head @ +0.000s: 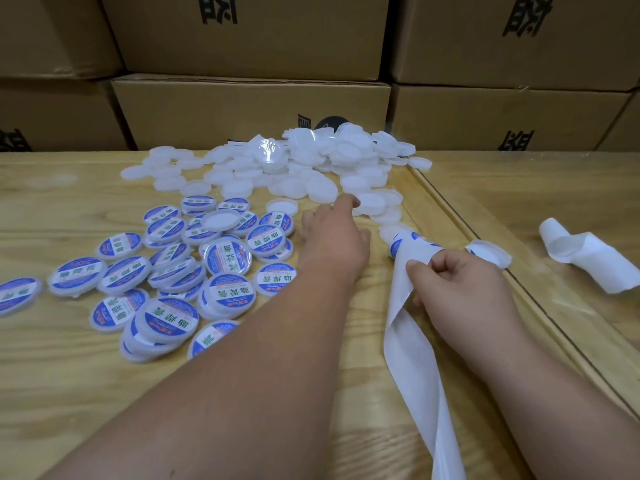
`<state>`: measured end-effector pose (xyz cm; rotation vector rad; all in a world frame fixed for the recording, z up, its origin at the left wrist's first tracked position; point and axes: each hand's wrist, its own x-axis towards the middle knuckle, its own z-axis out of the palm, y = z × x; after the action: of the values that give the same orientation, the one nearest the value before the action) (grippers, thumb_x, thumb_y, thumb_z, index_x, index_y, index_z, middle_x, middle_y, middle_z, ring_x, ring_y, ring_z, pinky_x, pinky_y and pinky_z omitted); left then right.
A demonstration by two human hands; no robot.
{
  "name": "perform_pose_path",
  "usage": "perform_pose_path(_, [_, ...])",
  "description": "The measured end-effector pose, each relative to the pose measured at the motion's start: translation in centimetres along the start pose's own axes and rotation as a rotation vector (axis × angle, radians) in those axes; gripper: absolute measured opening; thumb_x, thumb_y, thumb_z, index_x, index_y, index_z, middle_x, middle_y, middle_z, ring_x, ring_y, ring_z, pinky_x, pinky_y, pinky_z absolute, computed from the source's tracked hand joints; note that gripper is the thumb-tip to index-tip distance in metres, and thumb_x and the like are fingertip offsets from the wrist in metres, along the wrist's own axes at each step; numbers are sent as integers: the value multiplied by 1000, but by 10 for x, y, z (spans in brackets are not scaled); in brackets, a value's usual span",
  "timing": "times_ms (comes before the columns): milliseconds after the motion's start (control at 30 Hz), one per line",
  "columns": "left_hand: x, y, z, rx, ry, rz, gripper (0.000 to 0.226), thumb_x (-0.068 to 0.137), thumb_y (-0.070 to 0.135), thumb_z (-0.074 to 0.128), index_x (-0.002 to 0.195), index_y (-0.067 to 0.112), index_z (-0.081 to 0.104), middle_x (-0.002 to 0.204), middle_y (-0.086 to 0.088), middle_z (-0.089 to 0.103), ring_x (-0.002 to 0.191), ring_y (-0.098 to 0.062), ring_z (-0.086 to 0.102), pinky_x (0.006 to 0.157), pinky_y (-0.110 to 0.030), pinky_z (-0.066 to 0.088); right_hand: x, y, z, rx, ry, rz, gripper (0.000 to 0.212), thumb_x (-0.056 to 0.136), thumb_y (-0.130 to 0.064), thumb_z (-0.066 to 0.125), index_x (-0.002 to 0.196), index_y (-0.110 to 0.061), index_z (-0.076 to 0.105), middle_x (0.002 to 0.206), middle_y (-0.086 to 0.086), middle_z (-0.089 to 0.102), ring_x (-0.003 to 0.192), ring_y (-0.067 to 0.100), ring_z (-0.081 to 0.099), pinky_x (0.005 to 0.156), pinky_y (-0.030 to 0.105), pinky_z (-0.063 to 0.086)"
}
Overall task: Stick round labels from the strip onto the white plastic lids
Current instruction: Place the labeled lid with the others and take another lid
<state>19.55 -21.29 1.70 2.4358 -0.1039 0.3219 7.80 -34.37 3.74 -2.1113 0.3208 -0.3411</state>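
A heap of plain white plastic lids (304,161) lies at the far middle of the wooden table. Several lids with blue round labels (228,258) are spread at the left. My left hand (332,233) reaches forward with fingers stretched out, its fingertips touching a plain white lid (372,202) at the near edge of the heap. My right hand (453,282) pinches the white label strip (408,306), whose blue-printed end (403,242) curls beyond the fingers. The strip's empty backing trails toward the bottom edge.
Stacked brown cardboard boxes (249,109) form a wall behind the table. A loose curl of used white backing (585,254) lies at the right, past a raised wooden seam (485,237). One lid (488,252) rests against that seam.
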Motion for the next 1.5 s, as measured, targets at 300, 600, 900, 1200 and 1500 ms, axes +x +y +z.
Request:
perform_pose_path(300, [-19,2,-1,192,-27,-65,40,99,42,49,134,23,53,137,-8,47,129,-30,35,106,-41,29,-1,2,0,17,-21,-29,23,85,-23,59,75,-3,54,67,17,65,47,12,41,51,28,36])
perform_pose_path(600, [-56,-2,-22,-354,32,33,59,80,18,75,124,46,47,100,12,55,90,-7,56,61,-8,36,-8,-3,6,204,-76,-67,19,85,-8,59,71,-17,50,47,-11,39,44,7,34,48,21,34])
perform_pose_path(900, [-103,-6,-43,-880,90,-108,20,71,22,90,78,27,72,79,25,73,70,10,66,60,-5,44,-13,-20,20,134,-233,-93,12,90,-25,61,98,-17,66,69,8,59,61,18,51,63,36,43])
perform_pose_path(1200, [-95,-3,-42,-1097,60,-70,23,76,23,83,87,19,63,115,11,75,107,-12,72,95,-47,57,-13,-17,16,259,-396,-104,24,83,-17,54,100,-28,66,53,-10,46,44,5,35,43,20,32])
perform_pose_path(1500, [-82,-15,-47,-759,93,130,24,92,19,67,91,41,57,96,15,70,87,3,66,78,-28,57,-7,-16,16,360,-382,-112,34,70,-21,53,96,-32,72,50,-7,47,43,7,36,41,18,31])
